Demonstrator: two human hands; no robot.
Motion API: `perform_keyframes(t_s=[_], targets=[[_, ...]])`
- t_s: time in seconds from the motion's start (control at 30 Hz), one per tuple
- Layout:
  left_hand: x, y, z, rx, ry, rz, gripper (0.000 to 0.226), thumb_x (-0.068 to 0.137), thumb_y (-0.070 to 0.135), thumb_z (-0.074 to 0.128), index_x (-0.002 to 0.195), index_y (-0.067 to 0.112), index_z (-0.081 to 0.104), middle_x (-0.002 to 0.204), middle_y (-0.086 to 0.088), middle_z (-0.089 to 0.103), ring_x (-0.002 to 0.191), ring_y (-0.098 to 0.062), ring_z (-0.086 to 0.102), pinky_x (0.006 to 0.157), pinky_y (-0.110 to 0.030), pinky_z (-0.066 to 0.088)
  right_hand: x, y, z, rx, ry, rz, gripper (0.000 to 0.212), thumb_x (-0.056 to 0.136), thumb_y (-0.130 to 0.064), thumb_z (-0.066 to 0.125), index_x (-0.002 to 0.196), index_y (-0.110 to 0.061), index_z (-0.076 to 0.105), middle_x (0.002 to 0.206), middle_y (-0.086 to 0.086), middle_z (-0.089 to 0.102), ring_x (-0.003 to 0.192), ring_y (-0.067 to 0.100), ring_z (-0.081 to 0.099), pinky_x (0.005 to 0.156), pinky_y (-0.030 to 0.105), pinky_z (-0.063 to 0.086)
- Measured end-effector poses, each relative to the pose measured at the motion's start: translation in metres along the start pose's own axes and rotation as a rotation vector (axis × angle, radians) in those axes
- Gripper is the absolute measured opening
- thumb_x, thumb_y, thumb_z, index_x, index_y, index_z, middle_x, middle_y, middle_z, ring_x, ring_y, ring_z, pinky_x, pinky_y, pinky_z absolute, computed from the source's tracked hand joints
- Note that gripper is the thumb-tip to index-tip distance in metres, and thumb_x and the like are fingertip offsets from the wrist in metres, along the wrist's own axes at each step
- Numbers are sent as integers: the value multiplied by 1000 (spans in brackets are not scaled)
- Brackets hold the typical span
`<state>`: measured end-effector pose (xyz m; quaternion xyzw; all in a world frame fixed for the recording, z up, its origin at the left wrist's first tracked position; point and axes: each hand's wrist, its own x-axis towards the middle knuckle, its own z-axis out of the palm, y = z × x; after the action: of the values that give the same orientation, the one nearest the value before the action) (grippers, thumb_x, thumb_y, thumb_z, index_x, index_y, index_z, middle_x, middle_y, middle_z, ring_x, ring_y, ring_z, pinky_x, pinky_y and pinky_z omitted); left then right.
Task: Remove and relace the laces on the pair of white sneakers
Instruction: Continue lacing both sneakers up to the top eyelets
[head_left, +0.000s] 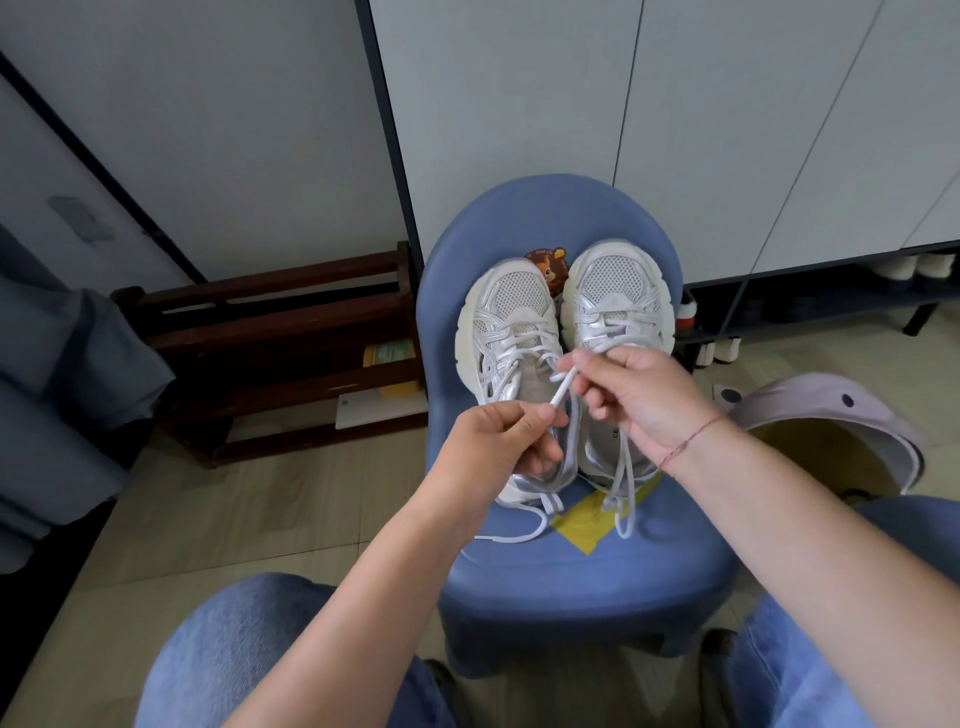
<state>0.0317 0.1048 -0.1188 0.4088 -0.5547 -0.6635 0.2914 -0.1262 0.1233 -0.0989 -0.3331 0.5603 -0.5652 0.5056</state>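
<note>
My left hand (498, 441) sits just below the middle of the frame, fingers curled, thumb and forefinger pinching the stiff tip of a white lace (562, 388). My right hand (634, 395) is just beside it, up and to the right, pinching the same round cord a little further along. A thin red string (691, 439) circles that wrist.

Both sneakers lie side by side on a blue padded seat (545, 218) at the centre, toes pointing to the top of the frame. The seat is smooth and rounded, with a yellow patch (587, 519) near its front edge and a lion sticker (550, 265) between the toes. The left-hand sneaker (511, 322) and the right-hand sneaker (618, 296) touch along their inner sides. They have white mesh toes, shiny silver straps and thick cream soles.

The shoes fill most of the seat's width; bare blue shows at the front. Loose lace hangs past the heels and trails over that front part. Laces still cross the upper eyelets of both shoes. I cannot tell which shoe the held cord belongs to.

A dark wooden rack (270, 322) stands at the left, with pale floor tiles (234, 519) below it. My denim knees (234, 649) fill the bottom corners.
</note>
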Motion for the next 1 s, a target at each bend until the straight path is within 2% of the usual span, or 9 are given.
perform_keyframes(t_s=[0.17,0.27,0.3,0.4,0.5,0.57,0.67,0.8,1.0], targets=[[-1,6,-7,20,-118,-26,18,100,14,54,94,7,70,80,-8,75,68,-18,60,72,-22,54,13,-9,-10,342,142,-30,18,97,-11,50,86,-3,63,56,0,63,45,4,52,45,14,44],[2,13,-13,-121,-107,-10,14,100,10,52,94,7,64,85,-8,76,69,-14,66,74,-23,56,13,-11,-5,450,31,6,11,96,-6,49,93,-1,58,69,10,70,57,11,66,56,19,55],[5,15,-16,-203,-58,7,14,99,9,51,92,8,62,84,-7,76,69,-12,67,75,-22,56,12,-10,-3,395,-33,23,10,95,-4,49,95,0,58,73,11,71,62,14,68,60,22,57],[17,16,-29,-392,156,49,16,97,12,55,85,9,65,81,-2,75,68,-6,67,74,-20,57,5,2,9,5,-148,64,13,94,2,50,100,-1,60,82,11,70,73,18,68,68,25,58],[28,12,-35,-433,328,44,18,95,14,61,80,12,69,75,0,68,54,-2,54,56,-14,48,7,18,21,-217,-144,75,20,94,1,51,110,-2,61,95,10,68,83,15,66,75,24,55],[32,8,-33,-413,401,58,14,94,11,63,81,9,68,69,1,66,52,-3,51,52,-13,46,9,23,26,-241,-156,66,21,94,1,49,107,-8,63,98,9,68,86,14,66,81,26,54],[36,5,-28,-363,447,87,6,89,2,68,84,6,68,66,0,69,57,-6,62,60,-15,53,10,24,28,-215,-181,66,23,95,2,47,103,-11,64,94,6,69,86,15,66,88,33,52],[40,1,-27,-271,442,122,13,85,-7,69,86,6,67,70,-2,72,64,-9,69,68,-19,57,11,22,26,-191,-190,67,24,95,2,47,97,-14,65,93,6,69,84,14,67,84,30,53],[39,1,-27,-5,481,168,16,84,-4,72,81,11,68,69,-2,71,65,-13,66,71,-25,58,11,21,26,-174,-189,73,25,94,2,48,92,-16,65,89,3,70,81,13,67,83,30,54]])
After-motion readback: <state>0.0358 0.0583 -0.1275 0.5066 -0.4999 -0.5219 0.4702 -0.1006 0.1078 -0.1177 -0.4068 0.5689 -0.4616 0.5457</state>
